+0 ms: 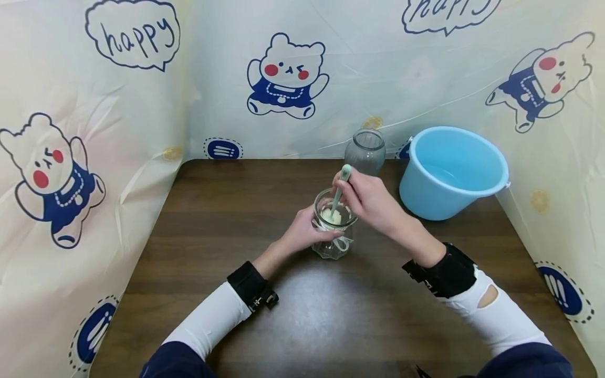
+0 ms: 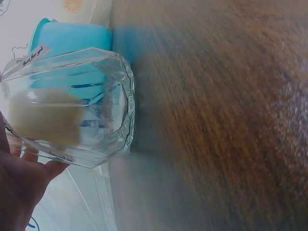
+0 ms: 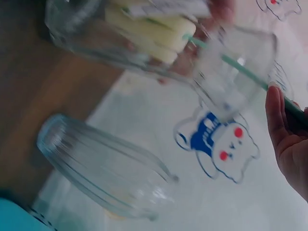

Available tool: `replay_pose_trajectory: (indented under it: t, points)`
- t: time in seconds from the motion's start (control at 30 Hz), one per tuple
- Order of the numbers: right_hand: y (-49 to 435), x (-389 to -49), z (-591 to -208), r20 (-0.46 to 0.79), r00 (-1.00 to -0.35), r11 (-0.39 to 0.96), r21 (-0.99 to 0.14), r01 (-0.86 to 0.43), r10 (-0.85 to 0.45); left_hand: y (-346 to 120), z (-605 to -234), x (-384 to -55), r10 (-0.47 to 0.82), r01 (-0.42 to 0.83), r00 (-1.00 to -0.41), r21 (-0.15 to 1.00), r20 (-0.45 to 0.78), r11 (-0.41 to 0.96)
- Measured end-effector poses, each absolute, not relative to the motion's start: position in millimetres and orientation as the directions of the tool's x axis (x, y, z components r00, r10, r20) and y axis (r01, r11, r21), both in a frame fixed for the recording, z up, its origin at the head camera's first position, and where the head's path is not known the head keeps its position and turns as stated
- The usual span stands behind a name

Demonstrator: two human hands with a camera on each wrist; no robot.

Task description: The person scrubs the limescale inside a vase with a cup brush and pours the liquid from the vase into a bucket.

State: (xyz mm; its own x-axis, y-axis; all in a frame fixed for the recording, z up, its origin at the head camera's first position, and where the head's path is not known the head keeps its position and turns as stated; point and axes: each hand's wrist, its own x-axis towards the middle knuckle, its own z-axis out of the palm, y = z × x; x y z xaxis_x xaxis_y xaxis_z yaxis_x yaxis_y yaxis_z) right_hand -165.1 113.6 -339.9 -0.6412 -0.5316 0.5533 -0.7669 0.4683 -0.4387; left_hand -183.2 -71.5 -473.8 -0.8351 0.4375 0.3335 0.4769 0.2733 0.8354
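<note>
A clear faceted glass vase [image 1: 331,251] with a white ribbon bow [image 1: 342,242] around its neck stands over the middle of the table. My left hand [image 1: 302,230] grips it at the neck, thumb across the front. In my right hand [image 1: 371,197] I pinch the green handle [image 1: 346,172] of a sponge brush, which slants down through the vase's mouth. Its pale yellow sponge head [image 3: 178,41] is inside the vase, below the rim. Through the glass in the left wrist view, the sponge [image 2: 48,118] sits well above the thick base.
Behind the right hand, a second clear glass vase [image 1: 366,155] stands upright at the table's back edge. A light blue bucket [image 1: 427,202] is at the back right. Patterned cloth [image 1: 293,136] hangs around the brown wooden table [image 1: 227,210]. A small dark object [image 1: 422,371] shows at the front edge.
</note>
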Motion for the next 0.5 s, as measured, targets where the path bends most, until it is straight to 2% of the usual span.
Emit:
replay_pose_trajectory:
  t: [0.13, 0.37, 0.5]
  points:
    - [116.1, -167.0, -336.0, 0.575, -0.635, 0.485, -0.414, -0.770, -0.517, -70.5, -469.7, -182.4, 0.440, 0.457, -0.843, 0.845, 0.311, 0.277]
    - [114.1, -166.1, -357.0, 0.520, -0.630, 0.526, -0.353, -0.774, -0.577, -71.3, -443.3, -166.3, 0.441, 0.477, -0.831, 0.843, 0.341, 0.249]
    - [113.9, -166.6, -351.4, 0.498, -0.629, 0.539, -0.331, -0.774, -0.597, -71.2, -451.5, -169.0, 0.437, 0.466, -0.838, 0.846, 0.326, 0.261]
